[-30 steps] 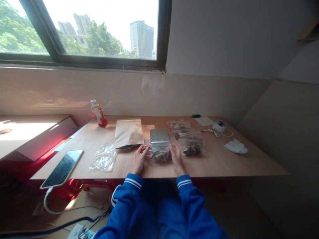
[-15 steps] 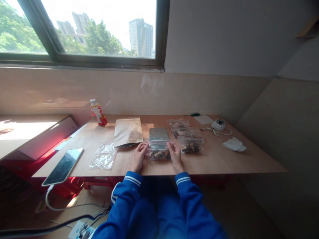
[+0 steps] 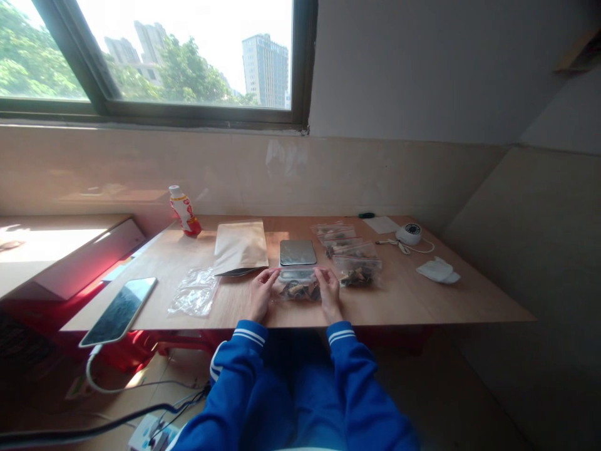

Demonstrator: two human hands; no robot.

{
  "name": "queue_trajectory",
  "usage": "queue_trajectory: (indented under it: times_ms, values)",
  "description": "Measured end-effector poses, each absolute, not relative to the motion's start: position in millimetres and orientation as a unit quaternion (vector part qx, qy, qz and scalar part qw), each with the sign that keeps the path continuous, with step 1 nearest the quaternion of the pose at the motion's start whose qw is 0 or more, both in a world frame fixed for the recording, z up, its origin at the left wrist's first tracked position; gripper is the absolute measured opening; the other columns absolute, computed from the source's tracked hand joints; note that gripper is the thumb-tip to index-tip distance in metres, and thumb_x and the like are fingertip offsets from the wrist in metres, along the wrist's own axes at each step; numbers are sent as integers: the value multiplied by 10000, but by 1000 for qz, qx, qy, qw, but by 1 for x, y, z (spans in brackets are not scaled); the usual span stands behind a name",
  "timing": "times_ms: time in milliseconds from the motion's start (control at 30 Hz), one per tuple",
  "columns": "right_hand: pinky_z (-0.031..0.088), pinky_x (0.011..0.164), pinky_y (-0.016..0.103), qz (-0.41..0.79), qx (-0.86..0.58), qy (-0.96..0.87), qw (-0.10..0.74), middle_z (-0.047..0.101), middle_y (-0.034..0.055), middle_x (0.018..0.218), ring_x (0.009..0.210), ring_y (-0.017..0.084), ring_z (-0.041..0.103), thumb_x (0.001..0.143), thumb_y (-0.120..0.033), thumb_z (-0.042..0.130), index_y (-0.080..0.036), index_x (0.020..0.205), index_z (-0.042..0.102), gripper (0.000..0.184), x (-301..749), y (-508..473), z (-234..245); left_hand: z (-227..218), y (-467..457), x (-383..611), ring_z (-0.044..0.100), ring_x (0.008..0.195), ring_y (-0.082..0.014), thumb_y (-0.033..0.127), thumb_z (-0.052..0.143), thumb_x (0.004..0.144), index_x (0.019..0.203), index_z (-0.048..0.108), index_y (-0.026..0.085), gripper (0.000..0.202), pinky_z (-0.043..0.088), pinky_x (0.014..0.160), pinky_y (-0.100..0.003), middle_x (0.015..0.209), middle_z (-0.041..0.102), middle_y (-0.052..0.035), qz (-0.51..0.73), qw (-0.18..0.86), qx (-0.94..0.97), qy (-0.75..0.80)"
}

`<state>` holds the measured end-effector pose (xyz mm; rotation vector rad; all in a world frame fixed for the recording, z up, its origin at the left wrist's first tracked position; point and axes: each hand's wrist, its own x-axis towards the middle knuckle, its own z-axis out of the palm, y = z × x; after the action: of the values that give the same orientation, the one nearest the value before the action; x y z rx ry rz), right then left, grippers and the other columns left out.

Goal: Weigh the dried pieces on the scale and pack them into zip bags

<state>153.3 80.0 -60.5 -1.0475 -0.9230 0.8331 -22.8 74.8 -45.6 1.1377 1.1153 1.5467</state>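
Note:
A clear zip bag (image 3: 298, 289) with dark and brown dried pieces inside lies at the table's front edge. My left hand (image 3: 263, 290) pinches its upper left corner, and my right hand (image 3: 329, 290) grips the upper right corner, so the top strip is held between them. Just behind it sits a flat silver scale (image 3: 297, 252). To the right, several similar filled zip bags (image 3: 359, 274) are laid in a row going back. On the left are an open-mouthed kraft paper pouch (image 3: 241, 247) and a pile of clear plastic bags (image 3: 194, 292).
A smartphone (image 3: 119, 312) with a cable overhangs the left front edge. A red and white bottle (image 3: 184, 212) stands at the back left. At the right are a white round device (image 3: 409, 234) with its cord, a crumpled white tissue (image 3: 438, 270) and a paper sheet (image 3: 380, 225).
Both hands stay at the bag's top corners with almost no movement. The whole view has shifted very slightly.

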Motion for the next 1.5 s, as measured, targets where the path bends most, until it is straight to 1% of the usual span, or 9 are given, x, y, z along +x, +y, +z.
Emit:
queue_trajectory:
  times_ms: [100, 267, 400, 533, 733, 933, 1133, 1367, 1500]
  values:
    - [475, 657, 281, 383, -464, -416, 682, 640, 0, 690, 673, 159, 589, 733, -482, 638, -171, 810, 640, 321, 153, 78, -59, -45, 75, -23, 602, 849, -186, 417, 693, 723, 862, 736, 179, 280, 438, 753, -265, 860, 705, -47, 626, 441, 462, 447]
    - [482, 687, 286, 400, -454, -449, 657, 667, 19, 765, 727, 173, 602, 759, -474, 608, -179, 843, 670, 313, 154, 76, -57, -44, 74, -24, 599, 741, -151, 443, 661, 747, 898, 726, 192, 301, 427, 642, -236, 856, 704, -36, 604, 474, 471, 434]
    - [488, 724, 297, 389, -459, -464, 650, 675, 23, 774, 755, 185, 616, 787, -473, 582, -185, 831, 669, 304, 152, 73, -54, -41, 71, -23, 625, 811, -179, 449, 672, 733, 911, 729, 187, 322, 463, 705, -259, 935, 714, -59, 596, 486, 478, 424]
    - [497, 765, 304, 397, -452, -463, 651, 698, 42, 847, 822, 197, 638, 773, -460, 617, -184, 868, 666, 296, 151, 71, -52, -41, 71, -21, 632, 786, -189, 442, 722, 685, 829, 730, 179, 299, 475, 725, -278, 808, 714, -48, 587, 481, 480, 441]
    - [512, 670, 305, 402, -459, -454, 649, 699, 50, 771, 729, 194, 641, 730, -447, 677, -165, 804, 669, 291, 147, 70, -50, -40, 71, -20, 623, 762, -174, 436, 746, 660, 807, 730, 176, 299, 469, 710, -265, 773, 704, -39, 590, 478, 468, 452]
    - [510, 656, 283, 400, -448, -458, 655, 698, 40, 748, 732, 184, 645, 729, -447, 689, -159, 823, 681, 303, 148, 72, -51, -36, 67, -22, 593, 695, -143, 456, 731, 677, 883, 727, 174, 350, 436, 654, -241, 745, 689, -18, 587, 472, 478, 452]
    - [504, 638, 275, 411, -444, -453, 655, 705, 40, 786, 727, 180, 644, 717, -460, 697, -159, 834, 684, 323, 148, 74, -55, -38, 69, -22, 605, 781, -164, 454, 701, 712, 873, 710, 179, 319, 437, 721, -257, 803, 696, -29, 601, 454, 485, 445]
    - [504, 738, 305, 408, -433, -448, 667, 703, 45, 804, 785, 187, 647, 732, -435, 688, -159, 822, 673, 291, 148, 74, -55, -40, 70, -21, 626, 837, -180, 418, 700, 723, 840, 705, 195, 253, 455, 777, -281, 832, 699, -32, 600, 447, 485, 453]
    - [496, 769, 308, 395, -433, -458, 669, 690, 34, 795, 788, 179, 638, 758, -423, 665, -165, 812, 665, 263, 148, 75, -56, -40, 70, -21, 629, 802, -175, 424, 700, 723, 848, 691, 188, 267, 459, 742, -272, 801, 693, -27, 591, 450, 492, 454]
